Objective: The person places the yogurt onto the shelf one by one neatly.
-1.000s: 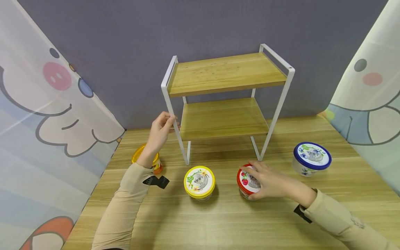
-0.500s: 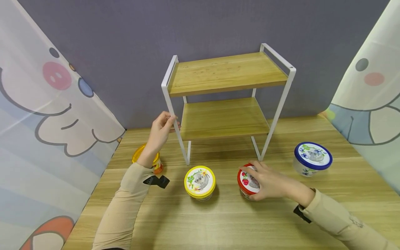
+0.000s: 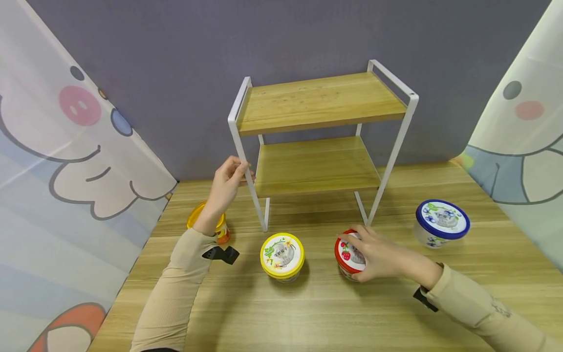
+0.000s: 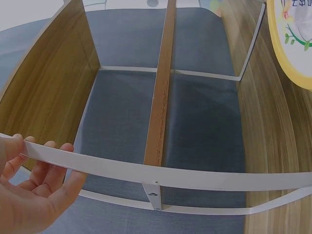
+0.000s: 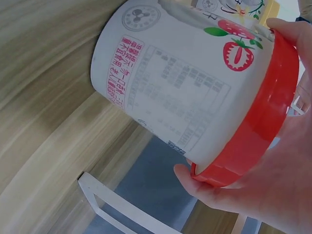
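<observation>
A two-tier shelf with wooden boards and a white metal frame stands at the back of the table. My left hand holds its front left post, and the left wrist view shows the fingers around the white bar. On the table, my right hand grips the red-lidded tub by its lid. In the right wrist view thumb and fingers lie on both sides of the red rim. The yellow-lidded tub stands upright between the hands.
The blue-lidded tub stands on the right side of the table. An orange-lidded tub is partly hidden behind my left forearm. A grey wall rises behind the shelf, and printed curtains hang at both sides.
</observation>
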`<state>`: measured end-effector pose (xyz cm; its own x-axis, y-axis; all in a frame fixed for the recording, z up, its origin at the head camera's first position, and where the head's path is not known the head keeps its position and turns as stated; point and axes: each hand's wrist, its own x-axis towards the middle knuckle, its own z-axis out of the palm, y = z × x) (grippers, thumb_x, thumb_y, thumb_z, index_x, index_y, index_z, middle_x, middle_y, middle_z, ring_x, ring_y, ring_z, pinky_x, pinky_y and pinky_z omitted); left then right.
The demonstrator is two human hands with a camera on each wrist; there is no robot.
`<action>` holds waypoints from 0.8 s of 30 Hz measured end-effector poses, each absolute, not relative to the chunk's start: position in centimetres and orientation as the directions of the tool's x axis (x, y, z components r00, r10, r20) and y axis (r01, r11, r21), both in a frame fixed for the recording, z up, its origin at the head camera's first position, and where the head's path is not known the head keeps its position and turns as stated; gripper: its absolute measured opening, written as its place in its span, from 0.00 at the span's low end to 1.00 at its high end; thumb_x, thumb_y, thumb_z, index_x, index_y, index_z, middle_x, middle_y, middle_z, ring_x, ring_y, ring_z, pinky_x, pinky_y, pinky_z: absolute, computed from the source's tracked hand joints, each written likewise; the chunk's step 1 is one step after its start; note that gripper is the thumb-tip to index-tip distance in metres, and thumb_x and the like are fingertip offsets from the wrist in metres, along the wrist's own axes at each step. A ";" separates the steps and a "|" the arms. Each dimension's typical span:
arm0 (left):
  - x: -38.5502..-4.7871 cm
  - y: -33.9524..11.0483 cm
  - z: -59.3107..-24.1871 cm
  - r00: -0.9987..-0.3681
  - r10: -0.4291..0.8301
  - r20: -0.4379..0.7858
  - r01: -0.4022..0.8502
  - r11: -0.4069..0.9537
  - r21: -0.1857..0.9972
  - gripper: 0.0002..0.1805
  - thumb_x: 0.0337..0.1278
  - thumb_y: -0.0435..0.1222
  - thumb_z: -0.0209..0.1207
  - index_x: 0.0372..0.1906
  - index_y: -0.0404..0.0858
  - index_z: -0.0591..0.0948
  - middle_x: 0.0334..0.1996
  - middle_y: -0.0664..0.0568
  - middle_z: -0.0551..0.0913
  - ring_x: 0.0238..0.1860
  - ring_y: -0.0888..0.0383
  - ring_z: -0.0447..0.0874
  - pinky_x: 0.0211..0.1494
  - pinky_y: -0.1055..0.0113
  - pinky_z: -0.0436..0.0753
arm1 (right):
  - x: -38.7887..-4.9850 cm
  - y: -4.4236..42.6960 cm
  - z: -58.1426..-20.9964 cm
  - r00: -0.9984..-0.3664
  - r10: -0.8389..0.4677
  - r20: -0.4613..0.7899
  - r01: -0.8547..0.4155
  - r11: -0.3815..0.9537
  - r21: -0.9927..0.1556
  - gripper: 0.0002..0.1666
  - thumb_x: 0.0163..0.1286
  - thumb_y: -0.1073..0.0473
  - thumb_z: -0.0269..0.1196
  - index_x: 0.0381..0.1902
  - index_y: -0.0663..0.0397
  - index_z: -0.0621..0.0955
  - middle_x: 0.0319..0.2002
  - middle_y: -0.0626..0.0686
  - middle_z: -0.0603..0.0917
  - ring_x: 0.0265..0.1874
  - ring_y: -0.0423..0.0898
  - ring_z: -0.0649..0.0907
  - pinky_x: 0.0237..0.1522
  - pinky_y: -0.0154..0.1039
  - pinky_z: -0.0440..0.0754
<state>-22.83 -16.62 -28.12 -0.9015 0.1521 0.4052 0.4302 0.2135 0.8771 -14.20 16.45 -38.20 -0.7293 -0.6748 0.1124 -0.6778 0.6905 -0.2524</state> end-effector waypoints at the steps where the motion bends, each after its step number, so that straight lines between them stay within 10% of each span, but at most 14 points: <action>1: -22.8 -16.6 -28.1 -0.902 0.153 0.404 0.430 0.213 0.878 0.15 0.64 0.36 0.45 0.40 0.23 0.69 0.29 0.46 0.76 0.30 0.58 0.81 0.39 0.61 0.82 | -14.2 16.4 -38.2 -0.727 -0.677 0.116 -0.681 0.688 -0.252 0.49 0.38 0.44 0.69 0.58 0.57 0.67 0.52 0.66 0.65 0.46 0.59 0.69 0.40 0.51 0.76; 24: -22.8 -16.6 -28.1 -0.898 0.151 0.414 0.438 0.206 0.875 0.15 0.64 0.35 0.45 0.40 0.22 0.69 0.27 0.52 0.76 0.30 0.60 0.81 0.37 0.65 0.82 | -14.7 16.5 -33.2 -0.664 -0.713 0.226 -0.748 0.643 -0.168 0.48 0.38 0.44 0.69 0.58 0.54 0.69 0.51 0.62 0.67 0.44 0.54 0.70 0.36 0.42 0.77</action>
<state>-22.75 -16.58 -28.12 -0.8977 0.1507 0.4141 0.4382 0.2059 0.8750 -14.66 16.45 -33.15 -0.6637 -0.7129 0.2265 -0.7476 0.6425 -0.1681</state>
